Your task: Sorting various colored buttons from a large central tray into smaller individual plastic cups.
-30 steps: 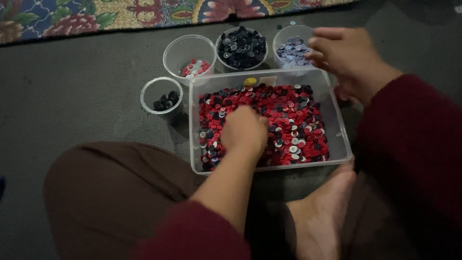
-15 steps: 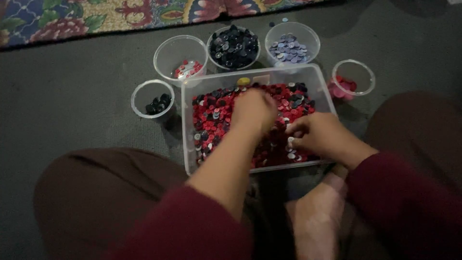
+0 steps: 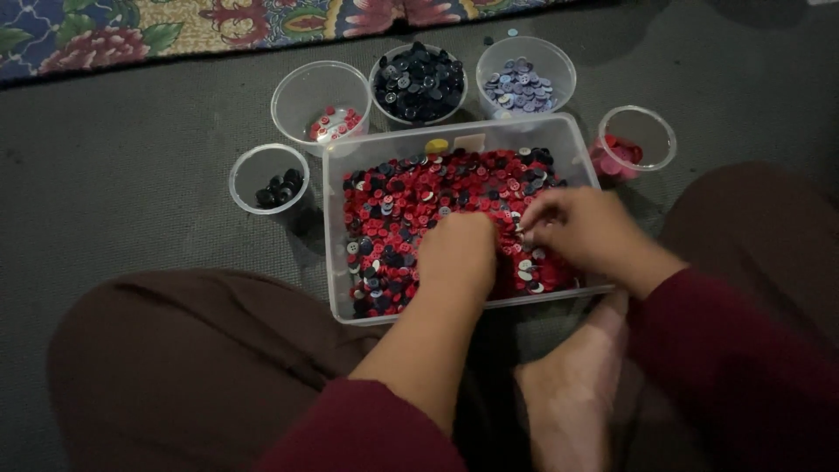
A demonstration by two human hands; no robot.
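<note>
nearest the camera, dark brown trousers (image 3: 175, 367) and a bare foot (image 3: 572, 402) are seen on the grey floor (image 3: 114, 201). just beyond them a clear plastic tub (image 3: 332, 236) is set, filled with small round buttons (image 3: 411, 197), mostly red with black, white and grey mixed in. the left hand (image 3: 456, 253) is laid knuckles-up on the buttons, its fingers curled under; whether anything is gripped cannot be told. the right hand (image 3: 581, 229) is held beside it, fingertips pinched together on the buttons. farther off, five clear cups are ranged around the tub: a black-button cup (image 3: 269, 179), a nearly empty cup (image 3: 321, 98), a dark-button cup (image 3: 418, 80), a pale blue-button cup (image 3: 525, 77) and a red-button cup (image 3: 636, 142).
</note>
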